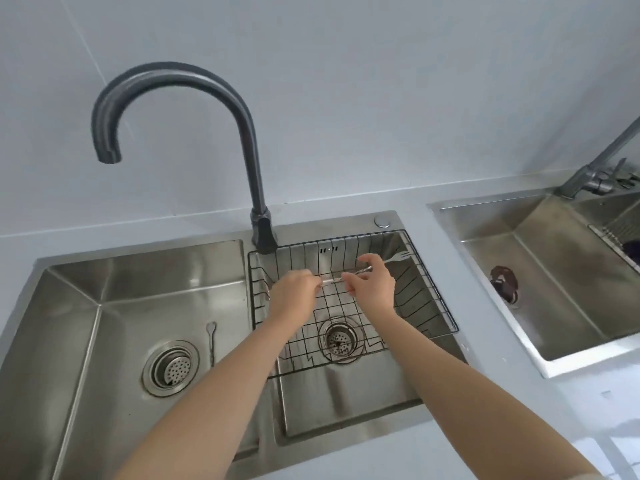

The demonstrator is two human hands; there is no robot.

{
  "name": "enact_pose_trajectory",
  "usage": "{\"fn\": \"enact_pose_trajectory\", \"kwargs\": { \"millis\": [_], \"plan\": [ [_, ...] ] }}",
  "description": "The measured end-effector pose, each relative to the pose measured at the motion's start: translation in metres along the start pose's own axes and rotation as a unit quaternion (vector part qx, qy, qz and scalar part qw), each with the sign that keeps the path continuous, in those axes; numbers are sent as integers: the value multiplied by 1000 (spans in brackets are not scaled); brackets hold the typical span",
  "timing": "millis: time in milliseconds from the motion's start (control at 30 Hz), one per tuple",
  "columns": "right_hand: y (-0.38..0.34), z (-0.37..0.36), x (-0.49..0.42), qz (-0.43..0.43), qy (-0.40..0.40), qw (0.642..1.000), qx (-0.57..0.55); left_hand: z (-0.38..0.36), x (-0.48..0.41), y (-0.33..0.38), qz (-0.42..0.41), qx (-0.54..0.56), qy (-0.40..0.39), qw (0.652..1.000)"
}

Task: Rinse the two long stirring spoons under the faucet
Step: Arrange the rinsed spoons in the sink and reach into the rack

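Place: a kitchen, at the washing-up area.
Sink: a stainless double-bowl sink (145, 271) set into a pale grey counter (485, 393), each bowl with a round drain strainer.
Faucet: a tall dark gooseneck faucet (242, 126) stands between the bowls.
Rack: a black wire basket (429, 289) sits in the right bowl.
Neighbour: a second steel sink (554, 296) with its own tap lies to the right.
Wall: plain pale tiles (346, 81) behind.

Black wire basket (429, 296), dark-grey faucet (242, 126)
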State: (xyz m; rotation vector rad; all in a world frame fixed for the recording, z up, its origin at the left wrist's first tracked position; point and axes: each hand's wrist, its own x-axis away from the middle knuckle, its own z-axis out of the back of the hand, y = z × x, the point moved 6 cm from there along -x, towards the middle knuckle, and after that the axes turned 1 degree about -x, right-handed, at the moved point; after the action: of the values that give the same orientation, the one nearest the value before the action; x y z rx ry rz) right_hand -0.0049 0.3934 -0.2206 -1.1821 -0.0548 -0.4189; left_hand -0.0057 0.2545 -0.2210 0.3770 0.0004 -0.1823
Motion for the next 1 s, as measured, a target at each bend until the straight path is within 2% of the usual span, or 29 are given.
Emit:
{"fn": "enact_pose_trajectory", "kwargs": {
  "millis": [100,167,200,267,333,433,700,867,1000],
  "plan": [
    [18,18,-21,34,-60,989,129,-23,-8,12,-2,-21,-31,999],
    [35,24,-34,48,-110,959,257,-41,-10,16,-8,-34,-62,997],
    [44,25,-39,59,-141,928,339,-51,-10,18,-9,-41,-81,996],
    [61,24,-45,95,-197,840,496,-70,-8,19,-5,-54,-119,991],
    [75,19,-49,128,-233,764,588,-89,-6,19,-4,-63,-155,986],
    [94,7,-53,146,-280,711,629,-111,-4,15,-2,-69,-197,978],
    [119,-21,-62,115,-349,681,634,-137,3,-4,19,-59,-269,961],
    [120,-25,-60,117,-340,682,637,-144,9,-9,41,-38,-293,954],
    [115,-20,-57,102,-332,705,618,-132,9,-10,51,-2,-282,958]
  ]
}}
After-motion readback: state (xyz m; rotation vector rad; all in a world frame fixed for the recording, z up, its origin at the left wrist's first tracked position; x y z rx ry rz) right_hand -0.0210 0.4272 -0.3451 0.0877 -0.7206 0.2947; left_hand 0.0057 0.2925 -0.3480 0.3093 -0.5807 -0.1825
